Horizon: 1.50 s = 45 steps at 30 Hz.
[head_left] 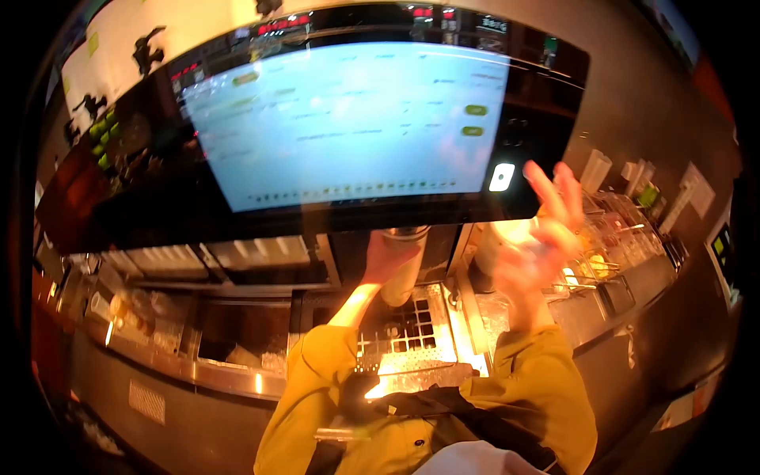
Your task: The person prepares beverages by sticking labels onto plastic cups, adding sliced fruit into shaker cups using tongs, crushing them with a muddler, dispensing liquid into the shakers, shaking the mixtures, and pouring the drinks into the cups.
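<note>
My left hand (385, 260) is wrapped round a tall pale cylinder (402, 283) with a metallic rim, below the lower edge of a large screen (340, 127). Whether it is a cup or a shaker, I cannot tell. My right hand (546, 226) is raised by the screen's lower right corner, fingers apart and smeared by motion, with nothing seen in it. Close to its fingertips is a small lit white panel (501, 177) on the screen's dark frame. Contact between the fingers and the frame cannot be made out.
Beneath my hands lies a metal grid (412, 324) set in the counter. On the right stand clear containers (625, 229) with utensils. A recessed dark bin (245, 328) and several bottles and cups (131, 313) are at the left. Metal-framed panels (261, 252) stand behind the counter.
</note>
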Available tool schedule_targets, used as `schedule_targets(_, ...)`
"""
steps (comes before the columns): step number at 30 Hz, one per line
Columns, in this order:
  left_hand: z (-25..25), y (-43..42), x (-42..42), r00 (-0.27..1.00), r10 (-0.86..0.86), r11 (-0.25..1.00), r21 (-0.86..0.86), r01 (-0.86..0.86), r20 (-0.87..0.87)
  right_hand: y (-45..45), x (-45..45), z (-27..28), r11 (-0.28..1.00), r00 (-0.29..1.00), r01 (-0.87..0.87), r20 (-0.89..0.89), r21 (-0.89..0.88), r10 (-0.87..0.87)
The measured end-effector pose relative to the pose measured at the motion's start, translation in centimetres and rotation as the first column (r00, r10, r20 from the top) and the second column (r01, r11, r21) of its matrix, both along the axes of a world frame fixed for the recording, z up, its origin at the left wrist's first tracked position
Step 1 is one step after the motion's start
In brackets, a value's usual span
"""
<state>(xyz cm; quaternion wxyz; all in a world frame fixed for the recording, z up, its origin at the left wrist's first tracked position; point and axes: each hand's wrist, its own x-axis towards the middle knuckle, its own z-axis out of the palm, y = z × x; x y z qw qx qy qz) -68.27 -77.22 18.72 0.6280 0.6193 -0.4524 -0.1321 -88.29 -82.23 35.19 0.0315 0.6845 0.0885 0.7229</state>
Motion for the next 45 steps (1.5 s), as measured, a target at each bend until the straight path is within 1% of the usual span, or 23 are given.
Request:
schedule_targets(1, -1.9, -1.0, 0.7, 0.998, 0.056, 0.998, -0.043, -0.056, 0.007, 0.9, -1.8, -0.9, 0.993, 0.993, 0.112, -0.025, 0.028, -0.112)
schedule_targets(2, -4.1, -1.4, 1.3, 1.000, 0.030, 0.996, -0.082, -0.029, 0.007, 0.6, -2.3, -2.2, 0.998, 0.999, 0.048, -0.006, 0.028, -0.048)
schedule_targets(3, -3.5, -1.3, 1.2, 1.000, -0.002, 0.993, -0.119, 0.003, 0.010, 0.3, -2.5, -3.7, 0.999, 1.000, -0.010, 0.015, 0.030, 0.009)
schedule_targets(5, -3.5, -1.7, 1.3, 0.997, -0.075, 0.965, -0.250, 0.074, 0.006, -0.5, -3.2, -6.9, 0.988, 0.997, -0.011, -0.075, 0.154, 0.023)
schedule_targets(8, -3.4, -1.1, 0.7, 0.999, -0.032, 0.989, -0.146, 0.027, -0.029, -1.5, -4.8, -13.3, 0.931, 0.982, 0.077, -0.191, 0.356, -0.009)
schedule_targets(10, -4.5, -1.3, 0.6, 0.998, -0.052, 0.974, -0.221, 0.046, -0.024, -1.3, -6.8, -17.3, 0.860, 0.968, 0.138, -0.251, 0.492, -0.011)
schedule_targets(11, -5.1, -1.1, 0.2, 0.999, 0.052, 0.987, -0.156, -0.048, 0.018, -0.9, -8.0, -18.9, 0.812, 0.962, 0.158, -0.274, 0.562, 0.002)
schedule_targets(13, -7.0, -1.2, -0.4, 0.994, 0.105, 0.975, -0.196, -0.099, 0.021, 0.0, -9.7, -20.7, 0.698, 0.961, 0.171, -0.274, 0.695, 0.038)
schedule_targets(16, -9.3, -0.8, -1.7, 0.980, 0.198, 0.970, -0.148, -0.192, 0.024, 1.0, -12.4, -22.3, 0.586, 0.901, 0.375, -0.430, 0.718, -0.050)
schedule_targets(23, -11.3, -0.5, -2.6, 0.949, 0.315, 0.946, -0.083, -0.313, 0.001, 1.5, -15.4, -25.0, 0.478, 0.913, 0.374, -0.405, 0.795, -0.040)
schedule_targets(27, -11.5, -0.3, -2.8, 0.962, 0.273, 0.960, -0.060, -0.274, -0.029, 1.2, -16.7, -26.0, 0.437, 0.898, 0.406, -0.438, 0.803, -0.030)
schedule_targets(30, -12.3, -0.3, -2.9, 0.930, 0.354, 0.933, -0.111, -0.343, 0.103, 0.8, -18.5, -27.0, 0.374, 0.902, 0.401, -0.432, 0.836, -0.002)
schedule_targets(31, -12.3, 0.1, -3.8, 0.918, 0.396, 0.905, -0.186, -0.383, 0.033, 0.5, -19.6, -27.0, 0.362, 0.900, 0.407, -0.436, 0.839, -0.001)
schedule_targets(34, -12.2, 1.2, -9.2, 0.692, 0.673, 0.737, -0.153, -0.659, 0.261, -0.6, -23.4, -28.5, 0.331, 0.882, 0.455, -0.469, 0.827, -0.039)
schedule_targets(36, -10.7, -0.2, -16.0, 0.883, 0.435, 0.872, -0.328, -0.364, 0.176, -1.3, -26.8, -28.6, 0.257, 0.874, 0.483, -0.478, 0.837, -0.087)
schedule_targets(38, -12.3, -2.4, -23.7, 1.000, -0.011, 0.997, -0.073, 0.010, -0.015, -2.1, -30.5, -28.7, 0.265, 0.829, 0.558, -0.540, 0.786, -0.143)
schedule_targets(39, -12.5, -3.7, -27.7, 0.963, -0.269, 0.962, 0.051, 0.269, 0.003, -2.5, -32.4, -28.7, 0.262, 0.846, 0.533, -0.512, 0.805, -0.150)
schedule_targets(40, -12.3, -5.5, -31.5, 0.858, -0.513, 0.847, 0.172, 0.503, 0.014, -3.1, -34.8, -29.0, 0.334, 0.808, 0.589, -0.548, 0.736, -0.218)
schedule_targets(41, -11.9, -8.2, -36.0, 0.666, -0.745, 0.647, 0.266, 0.715, 0.021, -3.8, -38.2, -28.7, 0.360, 0.754, 0.657, -0.589, 0.663, -0.291)
schedule_targets(42, -11.8, -10.0, -39.9, 0.451, -0.893, 0.423, 0.373, 0.826, 0.014, -3.7, -41.1, -28.0, 0.290, 0.771, 0.636, -0.583, 0.715, -0.256)
schedule_targets(43, -12.2, -12.5, -43.8, 0.201, -0.978, 0.207, 0.446, 0.871, 0.061, -3.8, -45.1, -27.6, 0.227, 0.746, 0.659, -0.586, 0.717, -0.316)
schedule_targets(44, -12.6, -14.7, -47.9, -0.009, -0.975, -0.098, 0.397, 0.912, -0.222, -4.0, -48.6, -27.3, 0.180, 0.729, 0.667, -0.583, 0.723, -0.359)
schedule_targets(45, -14.1, -17.1, -51.9, -0.147, -0.933, -0.278, 0.394, 0.876, -0.330, -3.7, -52.1, -27.7, 0.094, 0.715, 0.642, -0.549, 0.761, -0.433)
